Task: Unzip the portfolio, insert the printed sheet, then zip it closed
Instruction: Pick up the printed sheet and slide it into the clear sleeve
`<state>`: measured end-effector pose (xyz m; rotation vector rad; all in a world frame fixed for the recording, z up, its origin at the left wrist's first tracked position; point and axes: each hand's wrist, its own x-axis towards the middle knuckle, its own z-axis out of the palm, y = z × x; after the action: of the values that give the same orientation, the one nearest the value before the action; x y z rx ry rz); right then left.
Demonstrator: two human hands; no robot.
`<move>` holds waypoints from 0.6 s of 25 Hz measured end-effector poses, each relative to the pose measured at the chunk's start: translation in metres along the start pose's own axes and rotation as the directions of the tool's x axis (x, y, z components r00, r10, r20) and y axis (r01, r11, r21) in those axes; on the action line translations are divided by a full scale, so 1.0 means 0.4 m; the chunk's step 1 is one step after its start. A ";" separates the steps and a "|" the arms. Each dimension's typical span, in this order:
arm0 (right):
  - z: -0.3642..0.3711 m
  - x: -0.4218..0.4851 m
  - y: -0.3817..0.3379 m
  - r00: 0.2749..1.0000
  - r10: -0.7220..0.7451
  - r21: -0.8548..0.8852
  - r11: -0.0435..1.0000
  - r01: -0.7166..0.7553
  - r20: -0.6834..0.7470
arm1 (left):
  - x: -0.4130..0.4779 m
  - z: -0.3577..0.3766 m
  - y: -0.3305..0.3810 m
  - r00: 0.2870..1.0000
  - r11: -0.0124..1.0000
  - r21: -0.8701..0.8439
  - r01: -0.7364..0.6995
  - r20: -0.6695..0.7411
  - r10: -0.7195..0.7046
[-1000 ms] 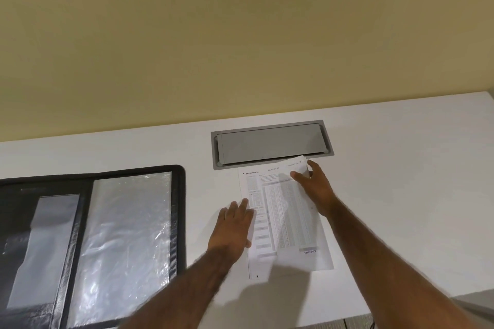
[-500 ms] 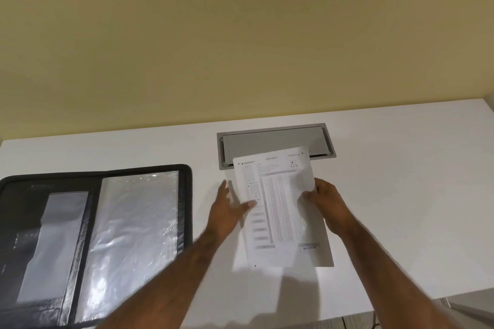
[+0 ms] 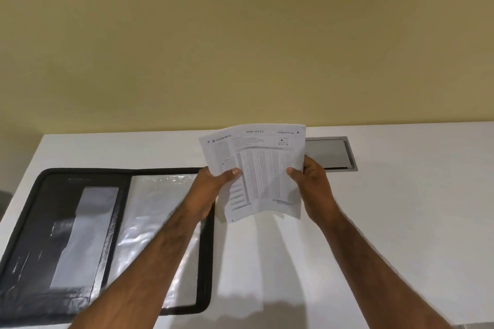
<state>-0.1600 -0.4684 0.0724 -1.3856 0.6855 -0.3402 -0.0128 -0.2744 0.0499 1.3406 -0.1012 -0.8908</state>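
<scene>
The printed sheet point(image 3: 264, 171), a white form covered in fine rows, is lifted off the table and slightly bowed. My left hand point(image 3: 213, 184) pinches its left edge and my right hand point(image 3: 311, 181) pinches its right edge. The black zip portfolio point(image 3: 66, 222) lies open flat on the left of the white table point(image 3: 401, 222). A clear plastic sleeve point(image 3: 152, 222) covers its right half; my left forearm crosses over that half. The sheet hangs just right of the portfolio's right edge.
A grey metal cable hatch point(image 3: 334, 153) is set flush into the table behind the sheet, partly hidden by it. A yellow wall point(image 3: 240, 35) rises at the table's far edge. The table's left edge runs near the portfolio.
The sheet lay flat on the table under both hands; now both hands hold it up by its side edges, and it has shifted toward the portfolio. The view has swung right.
</scene>
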 end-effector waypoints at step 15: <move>-0.047 -0.067 0.065 0.989 -0.036 0.110 0.993 0.053 -0.146 | -0.054 0.076 -0.072 0.990 0.982 0.149 -0.118 -0.059 0.128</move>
<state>-0.1964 -0.4624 0.0530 -1.2781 0.7433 -0.5113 -0.0582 -0.2846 0.0423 1.4825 -0.1964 -0.7437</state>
